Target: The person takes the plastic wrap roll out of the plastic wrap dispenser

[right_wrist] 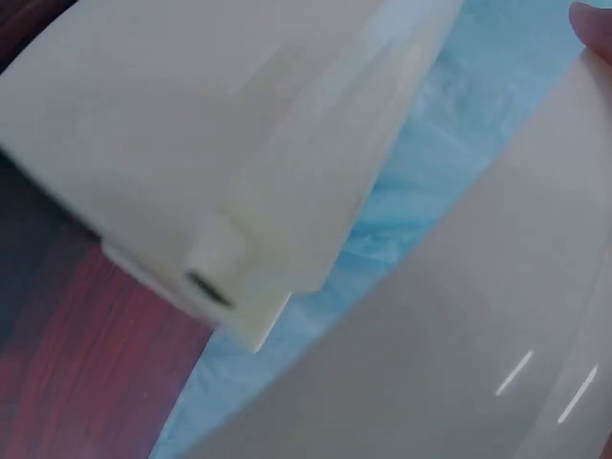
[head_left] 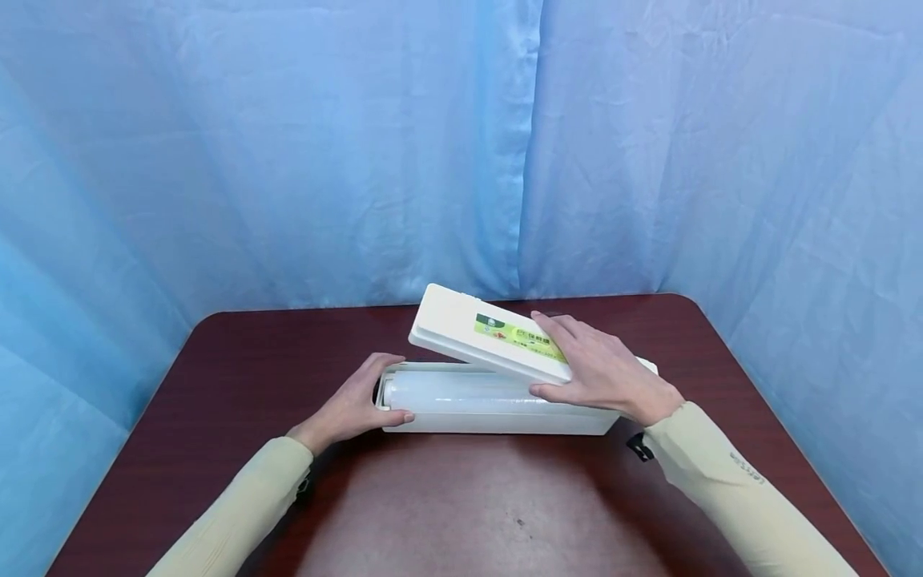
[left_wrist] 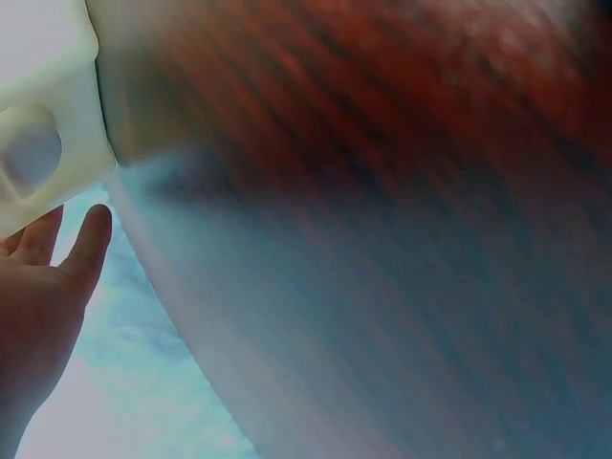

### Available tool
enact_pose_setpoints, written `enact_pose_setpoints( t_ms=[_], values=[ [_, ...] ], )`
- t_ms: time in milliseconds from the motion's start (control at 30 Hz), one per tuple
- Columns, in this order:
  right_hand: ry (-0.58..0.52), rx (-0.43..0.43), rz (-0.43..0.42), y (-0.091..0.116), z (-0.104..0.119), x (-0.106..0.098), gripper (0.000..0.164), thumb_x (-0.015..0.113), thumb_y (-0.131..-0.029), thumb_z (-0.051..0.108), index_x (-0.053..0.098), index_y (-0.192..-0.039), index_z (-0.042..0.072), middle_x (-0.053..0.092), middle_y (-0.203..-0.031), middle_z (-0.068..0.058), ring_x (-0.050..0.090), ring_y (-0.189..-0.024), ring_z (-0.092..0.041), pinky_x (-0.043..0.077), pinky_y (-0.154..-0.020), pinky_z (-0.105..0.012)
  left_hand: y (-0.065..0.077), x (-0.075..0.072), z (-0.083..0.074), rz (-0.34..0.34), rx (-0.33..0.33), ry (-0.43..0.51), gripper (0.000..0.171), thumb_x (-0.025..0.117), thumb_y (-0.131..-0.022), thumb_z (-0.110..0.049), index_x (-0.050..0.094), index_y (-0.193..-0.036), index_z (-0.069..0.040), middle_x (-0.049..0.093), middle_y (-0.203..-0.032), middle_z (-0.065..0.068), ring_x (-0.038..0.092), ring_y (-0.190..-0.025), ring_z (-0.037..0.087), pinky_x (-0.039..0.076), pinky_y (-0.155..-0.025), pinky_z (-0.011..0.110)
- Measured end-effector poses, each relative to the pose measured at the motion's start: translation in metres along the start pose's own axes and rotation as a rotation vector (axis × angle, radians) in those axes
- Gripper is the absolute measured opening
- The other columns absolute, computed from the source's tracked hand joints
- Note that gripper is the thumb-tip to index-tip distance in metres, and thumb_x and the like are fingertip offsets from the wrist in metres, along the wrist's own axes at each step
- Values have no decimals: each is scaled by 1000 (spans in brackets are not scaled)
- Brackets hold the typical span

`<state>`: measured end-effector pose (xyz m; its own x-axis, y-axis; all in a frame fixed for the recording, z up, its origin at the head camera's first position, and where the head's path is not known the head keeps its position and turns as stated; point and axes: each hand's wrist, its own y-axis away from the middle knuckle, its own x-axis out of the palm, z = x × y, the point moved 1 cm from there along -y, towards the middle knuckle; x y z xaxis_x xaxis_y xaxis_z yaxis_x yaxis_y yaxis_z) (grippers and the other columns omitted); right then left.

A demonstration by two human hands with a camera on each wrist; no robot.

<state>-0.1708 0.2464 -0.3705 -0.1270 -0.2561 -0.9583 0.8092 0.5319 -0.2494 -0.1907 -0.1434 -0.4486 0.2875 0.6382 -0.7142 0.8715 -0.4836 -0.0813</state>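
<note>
A long white cling film box [head_left: 497, 423] lies across the table with a roll of cling film [head_left: 461, 390] showing in it. My left hand [head_left: 355, 403] grips the box's left end, thumb at the front and fingers at the back. In the left wrist view, this hand [left_wrist: 38, 316] is beside the box end [left_wrist: 81, 143] with its round opening. My right hand [head_left: 602, 373] holds the white lid [head_left: 461, 320] across its width, partly covering its green and yellow label [head_left: 508, 330]. The lid slants over the box, left end raised, hiding the roll's right part.
The dark red-brown table [head_left: 505, 497] has rounded far corners. Light blue curtains [head_left: 324, 160] hang behind it and along both sides. Pale sleeves [head_left: 238, 509] cover both forearms, with black straps near the wrists.
</note>
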Motion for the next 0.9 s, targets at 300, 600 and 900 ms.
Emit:
enact_pose_setpoints(
  t_ms=[300,600,900],
  values=[
    [-16,87,38,11,-15,-2,105,76,-82,63,33,-162,11,55,-139,-11,56,-113,-23,50,-79,-43,3,1,2,-5,2,-15,90,86,-82,-49,45,-152,-10,47,-148,9,52,-127,27,45,-103,52],
    [-19,131,24,23,-33,-3,101,79,-82,52,34,-161,9,55,-137,-13,55,-112,-25,49,-82,-45,4,2,0,-19,16,-28,90,86,-83,-49,46,-151,-7,48,-147,9,51,-129,27,45,-105,53],
    [-78,253,62,40,-53,-6,101,71,-89,63,27,-164,11,48,-147,-14,50,-122,-28,47,-88,-51,8,3,-2,-3,-3,-2,90,83,-84,-52,44,-153,-9,46,-150,9,51,-130,28,45,-104,54]
  ],
)
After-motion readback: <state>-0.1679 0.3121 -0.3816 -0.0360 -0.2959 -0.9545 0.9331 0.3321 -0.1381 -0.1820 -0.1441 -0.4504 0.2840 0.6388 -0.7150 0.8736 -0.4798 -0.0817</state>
